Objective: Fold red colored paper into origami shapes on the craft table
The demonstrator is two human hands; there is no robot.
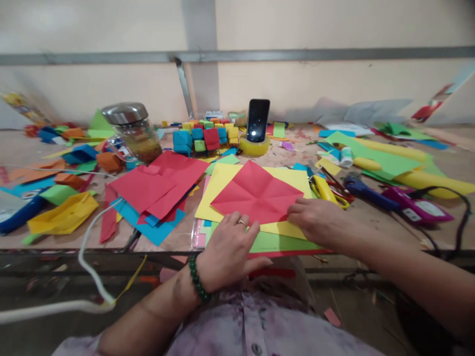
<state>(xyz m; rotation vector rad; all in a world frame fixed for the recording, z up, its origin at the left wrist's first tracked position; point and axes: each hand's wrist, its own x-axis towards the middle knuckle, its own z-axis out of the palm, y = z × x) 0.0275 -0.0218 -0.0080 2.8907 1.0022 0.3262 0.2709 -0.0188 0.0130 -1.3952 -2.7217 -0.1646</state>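
A red square of paper (257,192) with crossing crease lines lies turned cornerwise on yellow paper (217,180). Green paper (267,242) shows beneath the yellow. My left hand (232,247), with a ring and a green bead bracelet, rests its fingers at the red sheet's near left edge, thumb stretched out to the right. At the sheet's right corner, the bent fingers of my right hand (315,220) close on the paper; the fingertips are partly hidden.
More red sheets (163,185) lie left of the pile, near a lidded glass mug (131,136). Small folded paper cubes (211,138) and a phone (258,120) on a yellow tape roll (255,146) stand behind. Yellow-handled scissors (324,190) and a blue-handled tool (371,193) lie right.
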